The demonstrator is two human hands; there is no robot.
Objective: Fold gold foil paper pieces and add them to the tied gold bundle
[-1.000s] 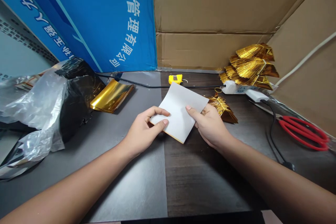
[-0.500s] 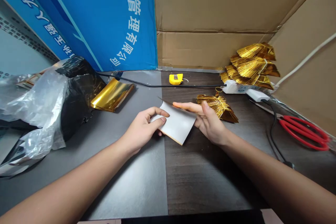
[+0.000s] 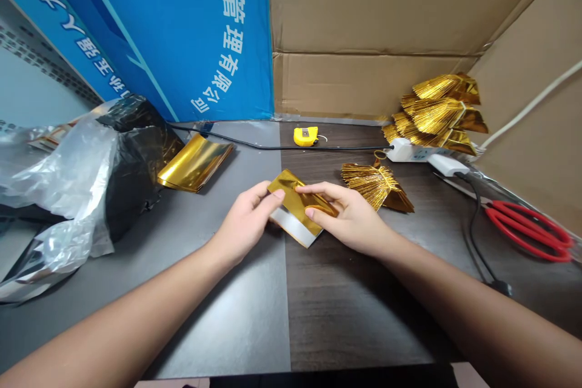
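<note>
Between my hands is a sheet of gold foil paper [image 3: 291, 197], partly folded over so that its gold face covers most of the white side; a white strip shows along the near edge. My left hand [image 3: 248, 218] pinches its left edge with the thumb on top. My right hand [image 3: 350, 212] grips the folded part at the right, thumb and fingertips on the gold. Just beyond my right hand lies a pleated gold paper fan bundle [image 3: 375, 185], tied round its middle. A stack of flat gold paper sheets [image 3: 195, 163] rests to the left.
More pleated gold bundles [image 3: 439, 109] are piled at the back right behind a white power strip [image 3: 409, 150]. Red-handled scissors [image 3: 527, 230] lie at the right. A yellow tape measure [image 3: 305, 136] sits at the back, near a black cable [image 3: 273, 148]. Plastic bags [image 3: 91, 176] fill the left.
The sheet's white face was up; now its right part is folded over and gold shows. My right hand has closed from spread fingers onto the fold. The left hand keeps its hold.
</note>
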